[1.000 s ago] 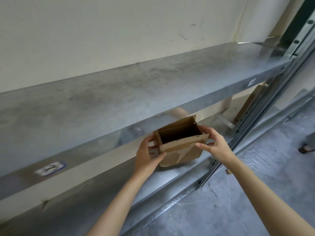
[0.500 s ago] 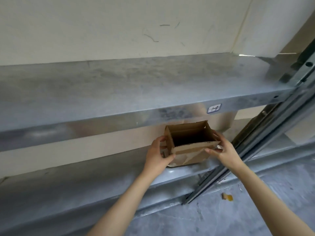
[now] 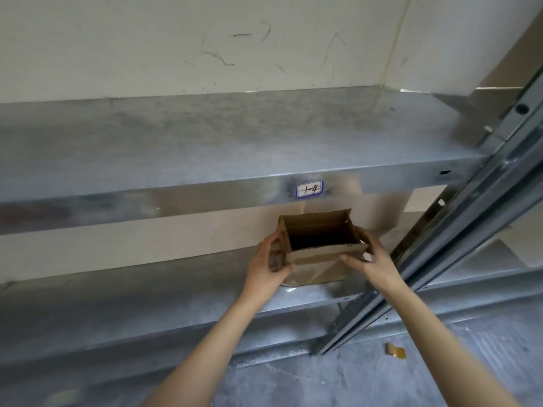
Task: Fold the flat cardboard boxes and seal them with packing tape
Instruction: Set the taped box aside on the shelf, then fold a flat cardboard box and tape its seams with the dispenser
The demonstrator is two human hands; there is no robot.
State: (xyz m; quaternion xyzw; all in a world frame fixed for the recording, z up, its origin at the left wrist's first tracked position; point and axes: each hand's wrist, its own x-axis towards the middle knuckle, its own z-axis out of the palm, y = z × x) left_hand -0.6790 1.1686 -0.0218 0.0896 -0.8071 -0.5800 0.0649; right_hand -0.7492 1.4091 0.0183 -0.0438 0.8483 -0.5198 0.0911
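Observation:
A small brown cardboard box (image 3: 316, 261) stands upright on the lower metal shelf (image 3: 176, 292), its top open and its flaps up. Shiny tape shows on its near face and bottom edge. My left hand (image 3: 269, 264) grips the box's left side, thumb on the near face and fingers round the left flap. My right hand (image 3: 371, 259) holds the right side, thumb across the near flap and fingers behind the right wall. No tape roll is in view.
The upper metal shelf (image 3: 235, 148) overhangs the box and carries a small white label (image 3: 308, 189). A slanted steel upright (image 3: 458, 230) runs just right of my right hand. A scrap of tape (image 3: 395, 350) lies on the grey floor.
The box has come down to rest on the lower shelf, held by both hands throughout. The view has swung so the label now sits straight above the box.

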